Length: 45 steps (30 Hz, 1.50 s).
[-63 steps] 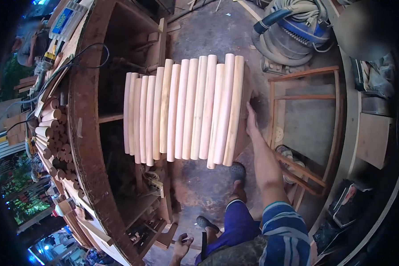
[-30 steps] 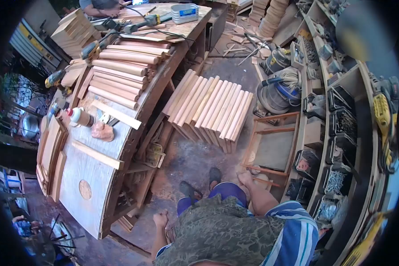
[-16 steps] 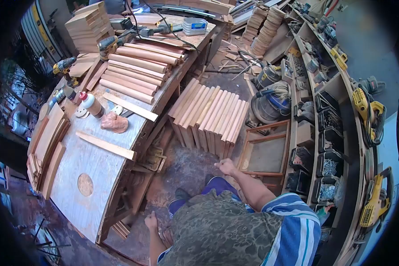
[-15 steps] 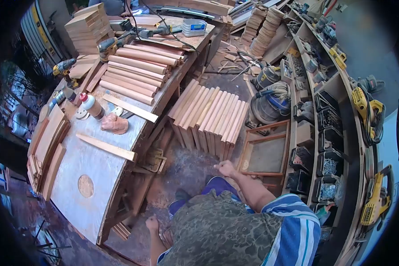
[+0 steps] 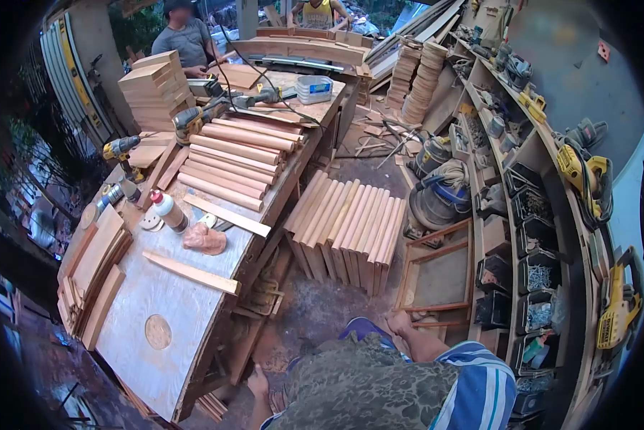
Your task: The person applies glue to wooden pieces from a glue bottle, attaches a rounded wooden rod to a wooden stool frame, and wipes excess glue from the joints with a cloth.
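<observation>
My right hand hangs low at the right of my body, beside the wooden frame on the floor; its fingers are small and partly blurred. My left hand is low near the workbench edge, and whatever it may hold is too small to make out. Neither hand touches the row of boards with rounded edges standing on the floor ahead. On the workbench at left lie a pile of rounded wooden pieces, a glue bottle, a crumpled cloth and a wooden strip.
Cordless drills and stacked blocks occupy the bench's far side. One person stands behind it, another person farther back. A vacuum sits beyond the frame. Shelves with bins and yellow power tools line the right.
The view has tilted up, bringing people into sight at the top. My right hand has drawn back from the boards toward my body. The standing boards have stayed in place.
</observation>
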Tool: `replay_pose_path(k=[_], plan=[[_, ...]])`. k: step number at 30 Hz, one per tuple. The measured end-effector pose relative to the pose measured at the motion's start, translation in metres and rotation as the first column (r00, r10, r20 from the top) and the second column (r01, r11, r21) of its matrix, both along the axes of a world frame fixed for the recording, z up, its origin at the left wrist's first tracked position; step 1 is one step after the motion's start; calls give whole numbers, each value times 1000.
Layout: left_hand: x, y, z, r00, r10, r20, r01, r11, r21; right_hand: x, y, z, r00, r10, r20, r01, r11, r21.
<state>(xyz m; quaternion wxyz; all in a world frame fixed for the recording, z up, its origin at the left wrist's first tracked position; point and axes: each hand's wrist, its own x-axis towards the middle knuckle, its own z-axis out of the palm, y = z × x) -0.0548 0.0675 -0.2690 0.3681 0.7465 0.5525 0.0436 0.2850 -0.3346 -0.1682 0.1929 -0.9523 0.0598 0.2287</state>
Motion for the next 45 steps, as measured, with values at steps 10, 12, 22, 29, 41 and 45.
replay_pose_path(k=[10, 12, 22, 29, 41, 45], plan=[[20, 37, -24, 994, -102, -41, 84, 946, -312, 24, 45, -18, 999, 0, -45, 16, 929, 369], [10, 23, -17, 990, -124, -66, 100, 953, -286, 17, 42, -29, 1000, 2, 4, -4, 918, 396], [61, 2, 67, 981, -67, 183, 116, 955, -273, -5, -11, -72, 990, 142, 23, -143, 976, 161], [145, 6, 227, 824, -92, 559, 73, 996, 56, 11, 0, -81, 983, 57, -176, 13, 927, 374], [86, 201, 201, 920, 259, 294, -391, 595, 702, 1, -23, -58, 950, -117, -289, 218, 912, 347], [93, 183, 211, 931, 361, 53, -277, 604, 748, 5, -50, -129, 989, 31, -143, 9, 962, 273]])
